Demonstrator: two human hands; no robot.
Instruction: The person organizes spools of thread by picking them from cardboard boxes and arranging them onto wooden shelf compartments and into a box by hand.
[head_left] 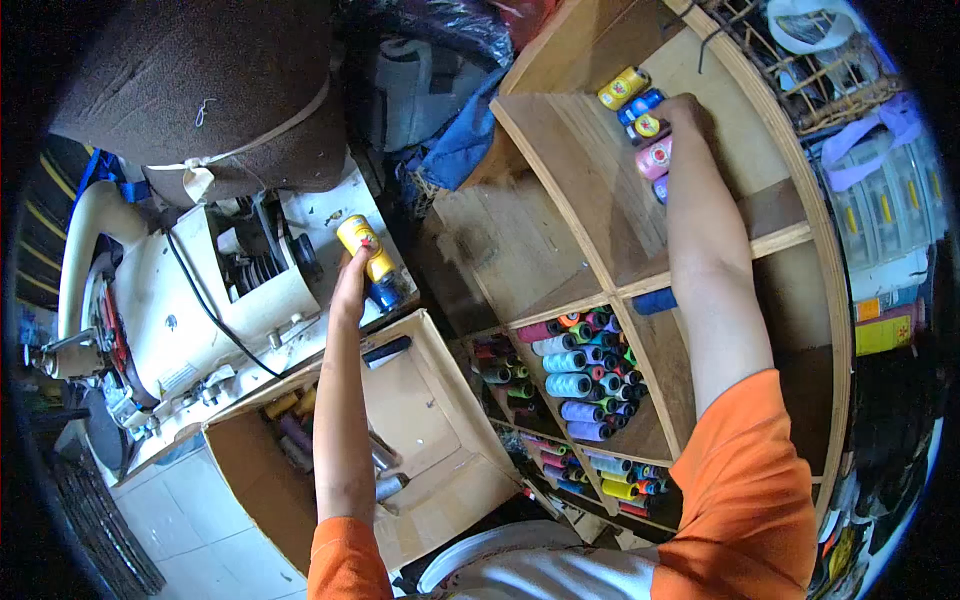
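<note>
Left of centre, the left hand (350,283) clamps a yellow thread spool (354,233); upper right, right hand (686,114), closure indeterminable: bumping could topple the spool row (648,127).

Worn on the head — looking forward and down on bare left hand (350,283) and bare right hand (684,112), close to tan wooden compartmented shelf (575,155) and white metal sewing machine (190,325).

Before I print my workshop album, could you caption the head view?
Right hand at thread spools in wooden shelving, left hand on a yellow thread spool near a sewing machine.
</note>
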